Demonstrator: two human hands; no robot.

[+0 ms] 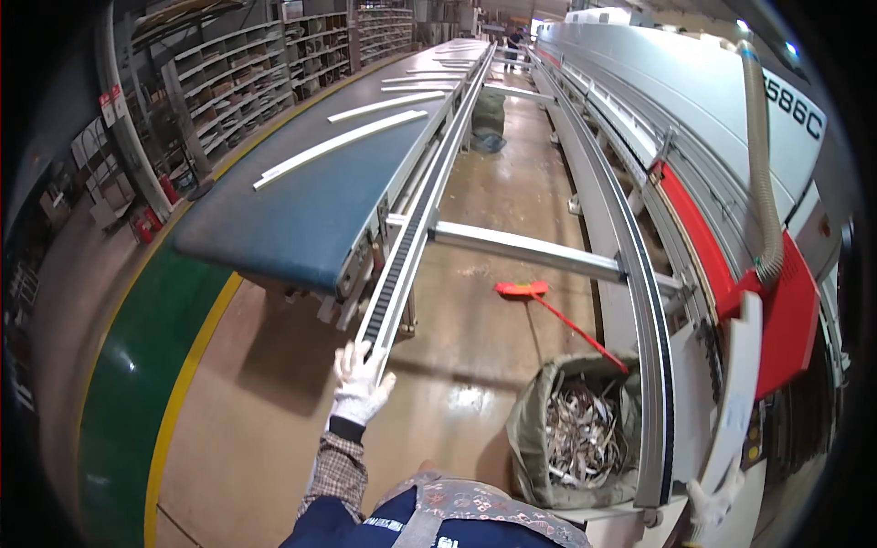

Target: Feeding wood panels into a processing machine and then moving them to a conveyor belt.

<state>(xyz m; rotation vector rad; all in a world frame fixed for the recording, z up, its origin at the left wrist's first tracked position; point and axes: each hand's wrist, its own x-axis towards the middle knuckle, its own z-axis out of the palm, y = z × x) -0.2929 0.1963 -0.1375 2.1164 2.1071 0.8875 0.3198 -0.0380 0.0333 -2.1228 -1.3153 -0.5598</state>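
Note:
My left hand (pixel 360 388), in a white knit glove, rests on the near end of a long aluminium rail (pixel 416 239) with a black roller track. Its fingers are spread over the rail and hold nothing. At the lower right, my right hand (pixel 716 500), also gloved, is closed on the lower end of a long, narrow white board strip (pixel 738 388). The strip stands up beside the machine's red cover (pixel 793 315). Part of the right hand's grip is hidden behind the strip and blurred near the picture's rim.
A blue belt conveyor (pixel 283 215) carries several white strips (pixel 343 146). Crossbars (pixel 525 248) join the rails. A green sack (pixel 534 429) of scrap trimmings and a red broom (pixel 523 289) are between the rails. A ribbed hose (pixel 756 155) hangs right; a person (pixel 513 47) stands far off.

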